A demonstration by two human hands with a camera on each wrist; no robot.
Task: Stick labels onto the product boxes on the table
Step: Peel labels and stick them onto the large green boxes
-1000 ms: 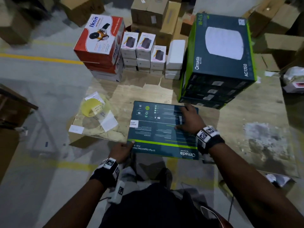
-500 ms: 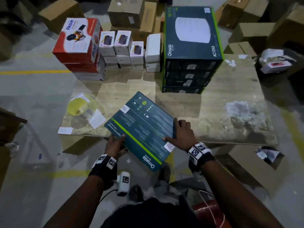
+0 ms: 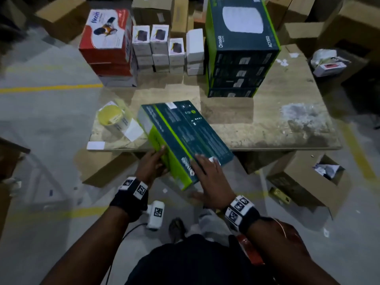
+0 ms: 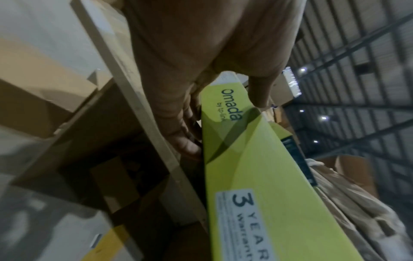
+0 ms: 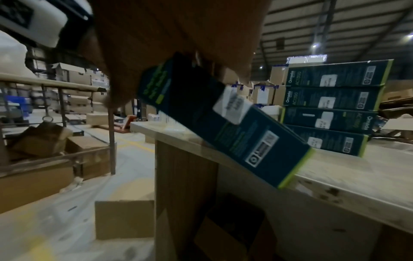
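Box (image 3: 185, 136) leaned half raised on the bench (image 3: 277, 130), fingers of left hand (image 3: 151, 166) and right hand (image 3: 209, 177) grasping its near end; carrying and placing remained.

Behind your left hand (image 3: 151, 167) you wear a black wristband (image 3: 131, 200) topped with white blocks (image 3: 134, 187) printed with black square markers. A white camera unit (image 3: 156, 215) with its own marker hangs below it, trailing a thin dark cable (image 3: 125, 236). Your right hand (image 3: 209, 177) has a matching band (image 3: 246, 221). Your top (image 3: 185, 262) is dark, your trousers (image 3: 211, 221) pale.
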